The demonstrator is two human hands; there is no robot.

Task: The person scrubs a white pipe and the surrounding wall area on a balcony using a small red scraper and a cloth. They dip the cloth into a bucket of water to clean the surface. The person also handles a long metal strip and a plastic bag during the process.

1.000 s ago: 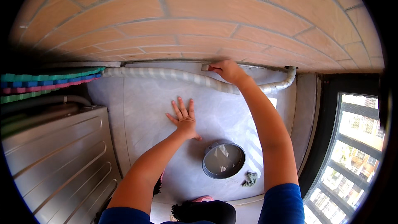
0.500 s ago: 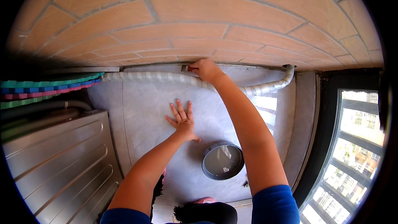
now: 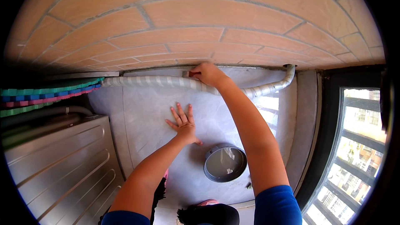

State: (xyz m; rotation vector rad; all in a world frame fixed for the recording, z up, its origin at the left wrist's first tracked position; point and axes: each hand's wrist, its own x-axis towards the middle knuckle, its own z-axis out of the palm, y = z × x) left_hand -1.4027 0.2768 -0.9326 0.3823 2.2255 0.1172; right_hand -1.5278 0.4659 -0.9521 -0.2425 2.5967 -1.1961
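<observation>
My right hand (image 3: 208, 75) reaches over the wrapped pipe (image 3: 154, 81) to the strip of floor at the foot of the wall. Its fingers are closed around a small reddish-brown object with a pale end (image 3: 186, 74), mostly hidden by the fingers; its kind does not show. Flat on the grey floor (image 3: 150, 125), with fingers spread, rests my left hand (image 3: 184, 125). Near its thumb, between my forearms, stands a round grey basin (image 3: 225, 164) holding water that reflects light.
An orange brick wall (image 3: 187, 12) rises ahead. Coloured foam mats (image 3: 50, 89) lean at the left, above a ribbed metal appliance (image 3: 62, 166). A barred window (image 3: 350, 150) stands at the right. Dark scraps (image 3: 249, 185) lie by the basin.
My right hand has shifted slightly away from the wall, toward the pipe, still gripping the small object. My left hand stays flat in the same place. The view has tilted a little.
</observation>
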